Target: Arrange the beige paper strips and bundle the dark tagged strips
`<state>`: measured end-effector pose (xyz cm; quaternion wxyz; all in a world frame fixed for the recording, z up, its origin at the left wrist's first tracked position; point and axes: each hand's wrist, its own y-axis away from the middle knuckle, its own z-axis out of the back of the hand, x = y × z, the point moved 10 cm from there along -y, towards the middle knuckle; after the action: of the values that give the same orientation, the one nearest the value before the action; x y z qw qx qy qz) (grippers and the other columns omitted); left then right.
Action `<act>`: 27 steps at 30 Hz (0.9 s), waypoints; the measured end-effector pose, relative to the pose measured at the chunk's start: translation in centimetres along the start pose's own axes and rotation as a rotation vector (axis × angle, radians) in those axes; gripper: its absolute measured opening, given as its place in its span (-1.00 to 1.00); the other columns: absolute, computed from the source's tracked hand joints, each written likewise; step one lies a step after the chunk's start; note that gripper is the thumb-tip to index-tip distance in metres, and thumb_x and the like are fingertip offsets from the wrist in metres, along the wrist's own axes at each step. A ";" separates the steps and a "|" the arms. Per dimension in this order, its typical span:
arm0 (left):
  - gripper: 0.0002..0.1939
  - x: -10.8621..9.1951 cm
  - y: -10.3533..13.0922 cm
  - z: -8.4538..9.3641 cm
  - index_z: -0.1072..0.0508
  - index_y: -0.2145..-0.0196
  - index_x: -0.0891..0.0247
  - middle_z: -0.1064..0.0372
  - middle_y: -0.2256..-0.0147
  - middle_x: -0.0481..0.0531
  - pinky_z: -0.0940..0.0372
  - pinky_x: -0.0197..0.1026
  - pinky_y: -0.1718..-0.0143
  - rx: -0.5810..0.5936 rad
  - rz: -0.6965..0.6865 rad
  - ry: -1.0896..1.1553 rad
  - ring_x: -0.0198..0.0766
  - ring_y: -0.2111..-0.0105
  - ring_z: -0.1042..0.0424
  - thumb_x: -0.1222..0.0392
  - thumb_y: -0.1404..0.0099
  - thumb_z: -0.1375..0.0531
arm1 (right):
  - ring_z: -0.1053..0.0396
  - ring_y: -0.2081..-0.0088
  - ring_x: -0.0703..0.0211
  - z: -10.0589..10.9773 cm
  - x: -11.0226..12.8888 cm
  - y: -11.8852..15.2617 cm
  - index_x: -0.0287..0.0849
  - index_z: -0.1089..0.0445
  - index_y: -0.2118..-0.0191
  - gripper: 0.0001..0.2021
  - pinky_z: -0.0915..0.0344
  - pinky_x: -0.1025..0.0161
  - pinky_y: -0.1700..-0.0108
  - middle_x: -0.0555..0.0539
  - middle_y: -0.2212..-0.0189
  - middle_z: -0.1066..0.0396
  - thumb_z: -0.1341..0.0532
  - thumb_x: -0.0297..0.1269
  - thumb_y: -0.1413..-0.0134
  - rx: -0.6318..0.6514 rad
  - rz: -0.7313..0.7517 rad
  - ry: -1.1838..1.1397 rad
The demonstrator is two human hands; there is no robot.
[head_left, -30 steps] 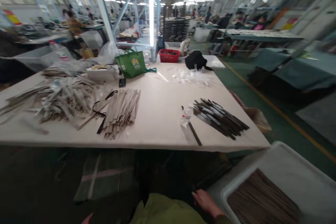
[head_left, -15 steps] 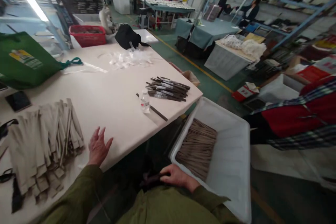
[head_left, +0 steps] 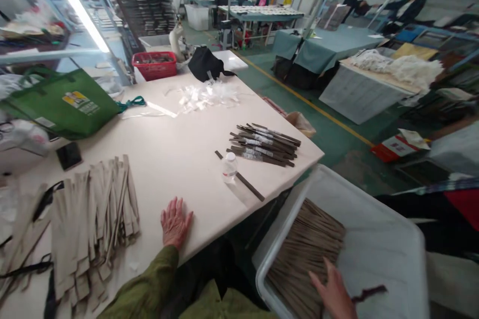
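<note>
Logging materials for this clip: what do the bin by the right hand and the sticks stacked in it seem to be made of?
The bin looks like moulded plastic, pale grey-white and smooth, with a rounded rolled rim and a faint sheen. The sticks under the right hand look like thin brown strips, matte and finely lined, possibly wood or bamboo; blur leaves that open. The left hand lies flat on the table.

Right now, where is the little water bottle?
In the head view, the little water bottle stands on the white table, right of centre, beside a dark strip, just left of the pile of dark sticks.
</note>
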<state>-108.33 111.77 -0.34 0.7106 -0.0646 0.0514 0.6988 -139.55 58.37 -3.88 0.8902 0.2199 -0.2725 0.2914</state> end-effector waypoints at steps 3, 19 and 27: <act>-0.36 0.4 -0.1 -0.8 -0.15 -0.39 0.35 -0.01 -0.42 0.22 0.16 0.17 -0.42 0.038 0.018 -0.063 0.01 -0.42 0.03 -0.03 -0.48 0.03 | -0.27 -0.29 -0.20 -6.1 14.9 -3.3 -0.25 -0.02 -0.36 -0.08 -0.19 -0.16 -0.36 -0.37 -0.33 -0.14 -0.18 0.23 -0.01 0.155 0.299 -0.089; -0.35 1.4 0.5 -3.6 -0.16 -0.38 0.25 0.01 -0.41 0.05 0.03 0.17 -0.44 0.152 0.039 -0.140 -0.03 -0.42 -0.03 -0.03 -0.42 0.06 | -0.46 -0.04 -0.16 -15.2 47.0 -8.9 -0.15 -0.24 -0.17 -0.29 -0.42 -0.09 -0.08 -0.22 -0.04 -0.48 -0.40 0.03 0.06 0.317 0.730 -0.261; -0.39 1.9 1.0 -4.4 -0.14 -0.38 0.15 -0.02 -0.40 -0.02 -0.09 0.20 -0.39 0.090 -0.018 -0.135 -0.03 -0.40 -0.10 -0.01 -0.43 0.03 | -0.42 0.16 -0.09 -13.0 61.8 -19.9 -0.22 -0.33 0.03 -0.29 -0.36 -0.02 0.04 -0.20 0.16 -0.48 -0.38 0.22 0.21 0.056 0.802 -0.326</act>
<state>-109.21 112.95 -4.99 0.7209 0.0143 0.0342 0.6920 -80.02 75.62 19.58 0.6454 0.1639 -0.4655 0.5830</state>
